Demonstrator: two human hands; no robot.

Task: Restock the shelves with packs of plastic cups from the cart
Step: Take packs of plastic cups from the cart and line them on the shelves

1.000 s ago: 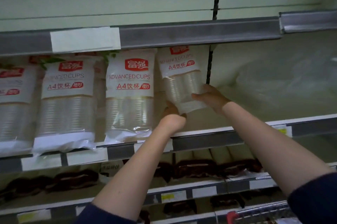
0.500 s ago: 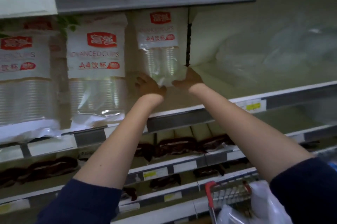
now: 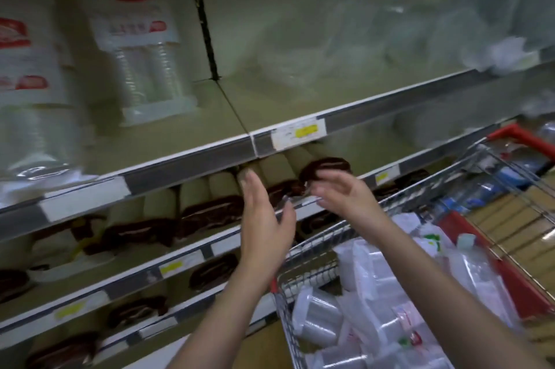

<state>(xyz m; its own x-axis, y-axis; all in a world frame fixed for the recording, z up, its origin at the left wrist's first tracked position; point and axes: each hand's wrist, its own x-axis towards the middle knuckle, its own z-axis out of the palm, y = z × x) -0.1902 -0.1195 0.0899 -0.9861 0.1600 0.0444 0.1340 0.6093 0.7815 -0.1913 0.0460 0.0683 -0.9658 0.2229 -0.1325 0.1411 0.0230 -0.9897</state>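
Note:
A pack of clear plastic cups (image 3: 150, 68) with a white and red label stands upright at the back of the upper shelf (image 3: 192, 155), left of the shelf joint. More such packs (image 3: 27, 83) stand to its left. My left hand (image 3: 264, 215) hangs in front of the lower shelf with straight fingers, holding nothing. My right hand (image 3: 339, 191) is beside it, fingers loosely bent and empty. Both hands are above the wire cart (image 3: 375, 218), which holds several packs of plastic cups (image 3: 369, 302).
Right of the joint the upper shelf carries blurry clear plastic items (image 3: 435, 32). The shelves below hold dark brown packs (image 3: 210, 209) and beige rolls. The cart has a red handle (image 3: 522, 137) and red trim at the right.
Both hands have let go of the cup pack, now standing on the upper shelf, and have dropped down toward the cart. My view has tilted down and right.

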